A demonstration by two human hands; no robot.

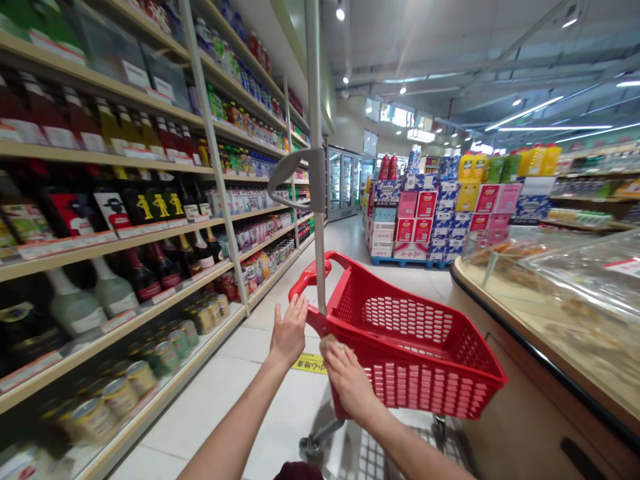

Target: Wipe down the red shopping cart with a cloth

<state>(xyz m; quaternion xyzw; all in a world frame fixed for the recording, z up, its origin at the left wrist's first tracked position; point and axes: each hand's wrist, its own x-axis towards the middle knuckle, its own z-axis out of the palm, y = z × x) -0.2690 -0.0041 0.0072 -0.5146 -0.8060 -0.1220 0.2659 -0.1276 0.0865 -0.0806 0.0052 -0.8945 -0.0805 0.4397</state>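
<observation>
A red plastic shopping cart (425, 373) with a perforated basket stands in front of me, turned to the right. My left hand (290, 331) lies against the near end of its red handle (306, 279), fingers stretched out and thumb apart. My right hand (349, 377) presses a small crumpled tan cloth (331, 344) against the basket's near corner. Most of the cloth is hidden under the fingers. An upright metal pole (320, 263) with a grey plastic hook-shaped grip (311, 180) rises beside the handle.
Shelves of bottles and cans (165, 233) line the left side. On the right stands a display counter (545, 373) with clear covers, close to the basket. Stacked drink cartons (415, 220) stand ahead on a blue pallet. A yellow floor sticker (307, 363) shows beneath the cart.
</observation>
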